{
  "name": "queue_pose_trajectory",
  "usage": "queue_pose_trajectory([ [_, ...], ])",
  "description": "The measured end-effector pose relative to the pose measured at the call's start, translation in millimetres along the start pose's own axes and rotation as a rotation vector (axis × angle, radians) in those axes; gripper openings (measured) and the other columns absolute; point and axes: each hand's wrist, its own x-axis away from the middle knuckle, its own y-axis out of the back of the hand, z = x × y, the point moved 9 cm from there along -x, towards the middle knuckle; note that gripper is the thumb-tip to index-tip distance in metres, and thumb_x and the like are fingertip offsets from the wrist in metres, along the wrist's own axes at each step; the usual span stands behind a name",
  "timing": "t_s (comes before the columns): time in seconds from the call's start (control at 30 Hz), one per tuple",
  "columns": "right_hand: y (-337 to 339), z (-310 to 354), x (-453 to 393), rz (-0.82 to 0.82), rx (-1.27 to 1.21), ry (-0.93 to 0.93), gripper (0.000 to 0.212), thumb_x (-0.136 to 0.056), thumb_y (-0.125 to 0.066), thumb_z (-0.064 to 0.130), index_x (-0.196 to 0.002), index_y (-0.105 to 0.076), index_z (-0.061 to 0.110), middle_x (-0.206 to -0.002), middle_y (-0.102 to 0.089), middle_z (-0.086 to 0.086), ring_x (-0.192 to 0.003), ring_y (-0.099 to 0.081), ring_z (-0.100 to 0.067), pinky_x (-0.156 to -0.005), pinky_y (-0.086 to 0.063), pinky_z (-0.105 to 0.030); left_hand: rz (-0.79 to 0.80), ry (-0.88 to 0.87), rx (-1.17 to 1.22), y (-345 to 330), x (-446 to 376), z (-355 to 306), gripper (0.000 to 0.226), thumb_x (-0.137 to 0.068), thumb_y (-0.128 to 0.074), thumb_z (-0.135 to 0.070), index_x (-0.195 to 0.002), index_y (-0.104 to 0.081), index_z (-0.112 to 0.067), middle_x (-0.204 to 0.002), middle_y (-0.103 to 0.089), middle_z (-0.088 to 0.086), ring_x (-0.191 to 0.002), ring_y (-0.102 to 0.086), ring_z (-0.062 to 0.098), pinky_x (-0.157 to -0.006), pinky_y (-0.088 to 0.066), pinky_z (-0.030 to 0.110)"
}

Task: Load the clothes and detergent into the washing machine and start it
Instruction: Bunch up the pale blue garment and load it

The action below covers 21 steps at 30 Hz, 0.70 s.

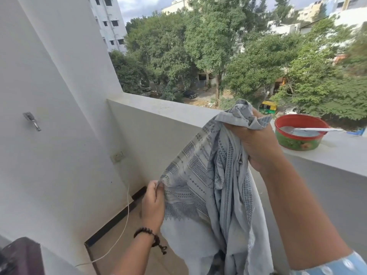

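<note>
Grey patterned cloth (214, 185) hangs in the air between both hands, over the balcony floor. Right hand (256, 141) grips a bunched top end, up near the parapet ledge (158, 105). Left hand (153, 203), w/ bead bracelet (153, 238), pinches a lower side edge. Red-rimmed bowl (297, 133) w/ spoon (309, 129) sits on ledge, just right of right hand.

A white balcony wall (158, 108) runs from the middle of the picture to the right edge, and its flat top is like a shelf. On that top, at the right, sits a round bowl (298, 133) with a red rim and green sides. A shiny spoon (309, 129) lies across the bowl's rim. At the lower left is the brown floor (111, 233), with a thin white cord (127, 215) lying on it.
</note>
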Motion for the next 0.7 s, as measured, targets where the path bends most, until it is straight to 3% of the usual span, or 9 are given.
queue_pose_trajectory([
  [0.13, 9, 1, 2, -0.009, 0.003, 0.002, 0.024, -0.064, -0.074, 0.015, -0.085, -0.063, 0.019, -0.074, -0.07, 0.007, -0.074, -0.067, -0.013, -0.073, -0.055, -0.032, -0.186, -0.082, 0.088, 63, -49, -52, 0.025, -0.096, -0.048, -0.041, -0.079, -0.055, -0.024, -0.066, -0.046, 0.006, -0.059, -0.04, 0.014, -0.054, -0.034, 0.025],
  [0.2, 4, -5, 2, 0.021, -0.006, -0.013, 0.02, -0.063, -0.075, 0.015, -0.079, -0.068, 0.024, -0.074, -0.071, 0.007, -0.075, -0.068, -0.013, -0.073, -0.056, -0.031, -0.139, -0.153, 0.131, 69, -65, -86, 0.019, -0.098, -0.056, -0.032, -0.082, -0.063, -0.025, -0.071, -0.054, 0.017, -0.065, -0.046, 0.018, -0.06, -0.039, 0.028],
  [0.27, -9, -17, 4, 0.103, -0.004, -0.061, 0.027, -0.067, -0.079, 0.011, -0.089, -0.074, 0.026, -0.085, -0.074, 0.001, -0.084, -0.071, -0.016, -0.078, -0.058, -0.034, 0.0, -0.262, 0.119, 54, -66, -125, 0.013, -0.095, -0.062, -0.029, -0.084, -0.068, -0.025, -0.07, -0.061, 0.022, -0.064, -0.047, 0.019, -0.06, -0.039, 0.031],
  [0.37, -36, -35, 12, 0.272, 0.07, -0.165, 0.045, -0.074, -0.078, 0.008, -0.117, -0.066, 0.013, -0.106, -0.074, -0.006, -0.099, -0.07, -0.022, -0.085, -0.058, -0.037, 0.182, -0.45, 0.023, 18, -50, -181, 0.017, -0.088, -0.071, -0.022, -0.077, -0.068, -0.035, -0.057, -0.062, -0.01, -0.055, -0.049, 0.003, -0.051, -0.04, 0.019],
  [0.43, -47, -43, 18, 0.348, 0.103, -0.2, 0.038, -0.074, -0.077, 0.01, -0.111, -0.067, 0.014, -0.101, -0.075, -0.002, -0.094, -0.071, -0.019, -0.08, -0.058, -0.033, 0.202, -0.526, -0.013, 4, -42, -203, 0.022, -0.083, -0.075, -0.019, -0.077, -0.068, -0.039, -0.063, -0.067, -0.014, -0.059, -0.058, 0.002, -0.056, -0.05, 0.021],
  [0.5, -48, -44, 20, 0.341, 0.098, -0.199, 0.03, -0.072, -0.073, 0.011, -0.101, -0.07, 0.016, -0.093, -0.076, -0.001, -0.086, -0.072, -0.017, -0.075, -0.058, -0.031, 0.186, -0.554, 0.008, 2, -40, -211, 0.009, -0.081, -0.076, -0.028, -0.079, -0.067, -0.029, -0.056, -0.059, -0.013, -0.051, -0.05, 0.003, -0.051, -0.044, 0.019],
  [0.6, -39, -43, 18, 0.292, 0.117, -0.158, 0.028, -0.075, -0.078, 0.01, -0.1, -0.068, 0.014, -0.092, -0.074, -0.004, -0.085, -0.07, -0.021, -0.079, -0.058, -0.036, 0.256, -0.479, 0.16, 1, -41, -198, 0.029, -0.081, -0.068, -0.044, -0.087, -0.062, -0.017, -0.048, -0.045, -0.013, -0.041, -0.032, 0.001, -0.044, -0.028, 0.011],
  [0.67, -30, -39, 15, 0.235, 0.096, -0.129, 0.023, -0.073, -0.079, 0.008, -0.092, -0.067, 0.013, -0.085, -0.072, -0.004, -0.079, -0.069, -0.021, -0.072, -0.057, -0.036, 0.383, -0.423, 0.181, -8, -33, -177, 0.034, -0.083, -0.065, -0.053, -0.093, -0.061, -0.02, -0.053, -0.049, -0.011, -0.043, -0.037, 0.004, -0.044, -0.032, 0.013],
  [0.7, -27, -34, 13, 0.202, 0.075, -0.108, 0.022, -0.072, -0.079, 0.006, -0.088, -0.066, 0.014, -0.082, -0.072, -0.004, -0.076, -0.069, -0.02, -0.068, -0.058, -0.034, 0.453, -0.38, 0.163, -15, -28, -162, 0.036, -0.08, -0.068, -0.056, -0.096, -0.063, -0.024, -0.061, -0.059, -0.008, -0.049, -0.05, 0.008, -0.048, -0.043, 0.018],
])
